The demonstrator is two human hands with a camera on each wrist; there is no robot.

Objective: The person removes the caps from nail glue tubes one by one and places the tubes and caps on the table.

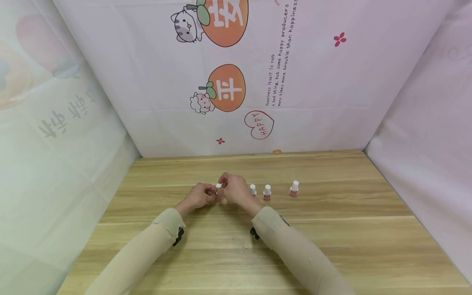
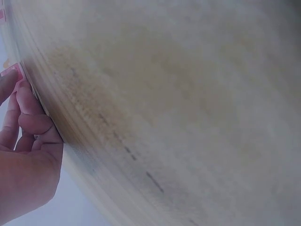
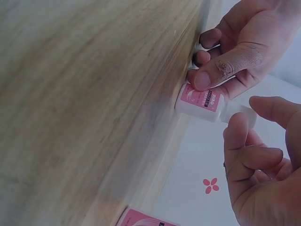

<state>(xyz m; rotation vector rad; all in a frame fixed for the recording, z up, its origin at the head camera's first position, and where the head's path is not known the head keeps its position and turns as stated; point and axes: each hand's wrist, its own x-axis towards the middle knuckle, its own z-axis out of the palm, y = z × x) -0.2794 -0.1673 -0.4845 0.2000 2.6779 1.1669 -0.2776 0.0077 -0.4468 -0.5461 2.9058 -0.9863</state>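
Note:
A small white bottle with a pink label [image 3: 200, 101] stands upright on the wooden table, between both hands. My left hand [image 1: 200, 195] pinches its body low down, thumb on the label, as the right wrist view shows. At the bottle's top, my right hand [image 1: 236, 188] has thumb and forefinger on either side of the white cap [image 3: 247, 115], pinching it. In the left wrist view only part of the left hand [image 2: 33, 136] and a bit of the pink label [image 2: 19, 74] show.
To the right stand more such bottles: one [image 1: 253, 188] partly hidden by the right forearm, one [image 1: 267, 192] beside it, and one [image 1: 294, 188] farther right. Printed white cloth [image 1: 313, 82] walls the back and sides of the table [image 1: 221, 254].

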